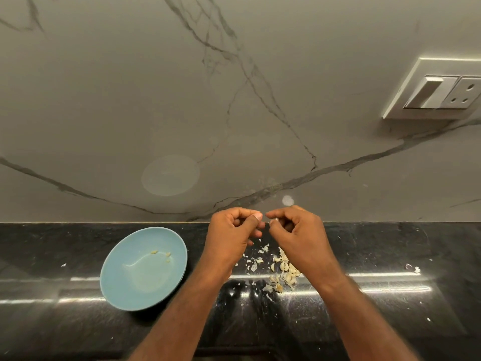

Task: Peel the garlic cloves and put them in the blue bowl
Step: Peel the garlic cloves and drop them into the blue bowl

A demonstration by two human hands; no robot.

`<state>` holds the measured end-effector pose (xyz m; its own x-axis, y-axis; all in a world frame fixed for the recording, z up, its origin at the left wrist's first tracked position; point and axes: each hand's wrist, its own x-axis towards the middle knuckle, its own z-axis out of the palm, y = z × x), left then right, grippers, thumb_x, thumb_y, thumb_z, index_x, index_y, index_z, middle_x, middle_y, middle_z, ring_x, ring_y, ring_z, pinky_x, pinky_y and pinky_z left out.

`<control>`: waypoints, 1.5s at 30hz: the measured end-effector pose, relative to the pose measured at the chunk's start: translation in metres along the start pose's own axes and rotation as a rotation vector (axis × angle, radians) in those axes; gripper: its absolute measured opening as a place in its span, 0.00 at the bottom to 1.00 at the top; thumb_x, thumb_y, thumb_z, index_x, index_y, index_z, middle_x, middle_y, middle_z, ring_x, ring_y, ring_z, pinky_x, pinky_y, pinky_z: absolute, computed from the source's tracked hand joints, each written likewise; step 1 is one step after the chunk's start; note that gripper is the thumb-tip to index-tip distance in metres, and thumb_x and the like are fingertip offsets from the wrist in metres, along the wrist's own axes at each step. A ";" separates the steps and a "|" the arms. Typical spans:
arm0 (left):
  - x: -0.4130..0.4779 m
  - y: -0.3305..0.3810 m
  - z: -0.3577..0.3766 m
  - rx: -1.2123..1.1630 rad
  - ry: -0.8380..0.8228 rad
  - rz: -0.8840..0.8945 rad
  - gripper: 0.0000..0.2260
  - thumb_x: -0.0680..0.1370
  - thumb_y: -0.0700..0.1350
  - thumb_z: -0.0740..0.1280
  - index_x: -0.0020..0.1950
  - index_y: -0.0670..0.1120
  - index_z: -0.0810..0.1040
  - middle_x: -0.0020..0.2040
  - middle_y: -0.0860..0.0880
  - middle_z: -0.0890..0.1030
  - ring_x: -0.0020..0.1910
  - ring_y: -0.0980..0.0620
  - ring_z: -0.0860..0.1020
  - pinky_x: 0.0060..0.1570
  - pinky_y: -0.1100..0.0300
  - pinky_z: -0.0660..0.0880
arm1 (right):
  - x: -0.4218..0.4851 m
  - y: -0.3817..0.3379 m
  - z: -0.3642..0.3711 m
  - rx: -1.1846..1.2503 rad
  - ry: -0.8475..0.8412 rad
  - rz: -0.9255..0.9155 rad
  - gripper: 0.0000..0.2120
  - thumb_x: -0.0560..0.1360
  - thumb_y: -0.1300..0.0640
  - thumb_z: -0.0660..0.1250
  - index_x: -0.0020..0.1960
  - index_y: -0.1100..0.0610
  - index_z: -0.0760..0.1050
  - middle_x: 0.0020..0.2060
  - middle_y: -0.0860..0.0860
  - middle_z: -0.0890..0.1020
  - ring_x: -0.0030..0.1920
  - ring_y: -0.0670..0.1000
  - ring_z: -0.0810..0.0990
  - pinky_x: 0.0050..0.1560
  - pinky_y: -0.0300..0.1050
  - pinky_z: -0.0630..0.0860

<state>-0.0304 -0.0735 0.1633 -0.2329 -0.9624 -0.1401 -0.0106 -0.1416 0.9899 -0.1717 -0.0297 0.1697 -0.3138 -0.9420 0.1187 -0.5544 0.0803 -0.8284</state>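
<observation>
A small pale garlic clove (274, 220) sits between the thumb and forefinger tips of the right hand (299, 235), which pinches it in the air above the back edge of the counter (78, 243). That hand's other fingers are curled in toward the palm, and its wrist angles up from the lower right.

The left hand (231, 235) is raised just beside it, the fingertips of the two hands nearly meeting. Its fingers are curled too, with the thumb pressed up against the forefinger. I cannot tell whether a scrap of skin is held there.

Below and between the two hands, a heap of cloves and skins (285, 272) lies on the counter, partly under the right wrist. They are too jumbled and small to count. White flakes are scattered around the heap, and one stray bit of skin (409, 267) lies well apart to the right.

One blue bowl (135, 285) stands on the counter to the left of the left forearm. In it lie three small pale peeled pieces (154, 252), near its far side.

The counter is black and glossy. Behind it rises a grey marble wall (130, 100) with dark veins, and a white wall plate (437, 89) at the upper right carries one switch and one socket.
</observation>
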 end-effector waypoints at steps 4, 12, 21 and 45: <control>0.000 -0.003 0.001 0.105 0.045 0.033 0.09 0.76 0.48 0.73 0.40 0.45 0.80 0.36 0.46 0.84 0.34 0.55 0.82 0.35 0.63 0.74 | 0.003 -0.006 -0.006 0.397 -0.042 0.143 0.11 0.75 0.62 0.74 0.55 0.53 0.78 0.38 0.53 0.81 0.36 0.47 0.80 0.39 0.45 0.81; -0.003 0.001 0.000 0.036 -0.096 0.091 0.06 0.79 0.43 0.69 0.55 0.49 0.83 0.45 0.52 0.86 0.44 0.54 0.84 0.39 0.62 0.76 | 0.002 -0.009 -0.011 0.456 -0.108 0.092 0.11 0.78 0.66 0.68 0.54 0.53 0.84 0.46 0.49 0.87 0.49 0.49 0.85 0.52 0.42 0.82; -0.005 0.005 -0.001 0.003 -0.053 0.125 0.02 0.77 0.44 0.71 0.49 0.48 0.84 0.43 0.51 0.86 0.43 0.53 0.83 0.39 0.63 0.77 | 0.000 -0.013 -0.014 0.471 -0.079 0.060 0.08 0.75 0.64 0.72 0.52 0.54 0.81 0.44 0.50 0.86 0.46 0.47 0.85 0.49 0.40 0.82; -0.003 0.003 -0.008 0.116 -0.072 0.348 0.09 0.78 0.39 0.70 0.46 0.54 0.80 0.41 0.54 0.83 0.41 0.54 0.81 0.39 0.63 0.77 | 0.003 -0.010 -0.014 0.611 -0.250 0.158 0.10 0.74 0.58 0.72 0.52 0.61 0.82 0.43 0.58 0.87 0.40 0.52 0.83 0.41 0.44 0.80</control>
<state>-0.0225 -0.0731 0.1662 -0.3099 -0.9288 0.2033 -0.0281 0.2227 0.9745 -0.1780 -0.0290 0.1860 -0.1265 -0.9870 -0.0987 0.0416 0.0941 -0.9947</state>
